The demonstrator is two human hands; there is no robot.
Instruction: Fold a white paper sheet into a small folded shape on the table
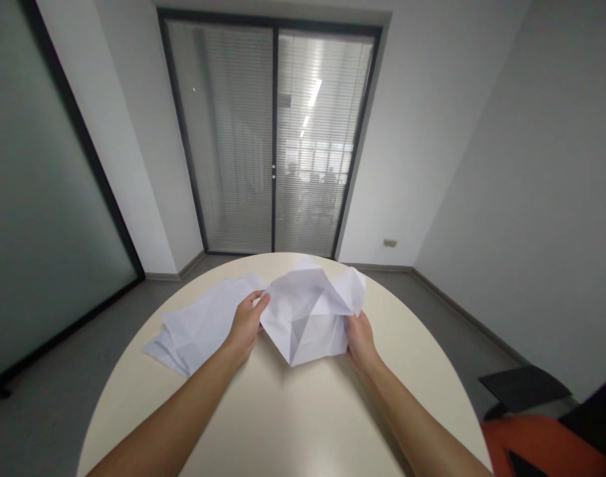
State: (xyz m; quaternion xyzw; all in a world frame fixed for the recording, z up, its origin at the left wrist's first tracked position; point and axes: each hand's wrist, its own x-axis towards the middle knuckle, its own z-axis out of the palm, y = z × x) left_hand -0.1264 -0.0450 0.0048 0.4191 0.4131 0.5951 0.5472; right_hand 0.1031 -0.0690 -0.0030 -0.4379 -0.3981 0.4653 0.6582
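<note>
Paper (307, 318), white and heavily creased, is held between both hands over the middle of the round table (293, 424). A second sheet (198, 328) lies on the table just left of it. The left hand (246, 326) pinches the paper's left edge, grip closed. The right hand (361, 341) holds the lower right edge, its fingers seemingly tucked behind, grip closed on the paper.

Two arms are seen above the round table (283, 424), entering from its near edge. Left hand (244, 326) and right hand (361, 341) are both bare. Left forearm (178, 411) and right forearm (412, 417) are uncovered along their full visible length. Build is slender, narrowing at the wrists. Fingernail detail is too small to tell.
</note>
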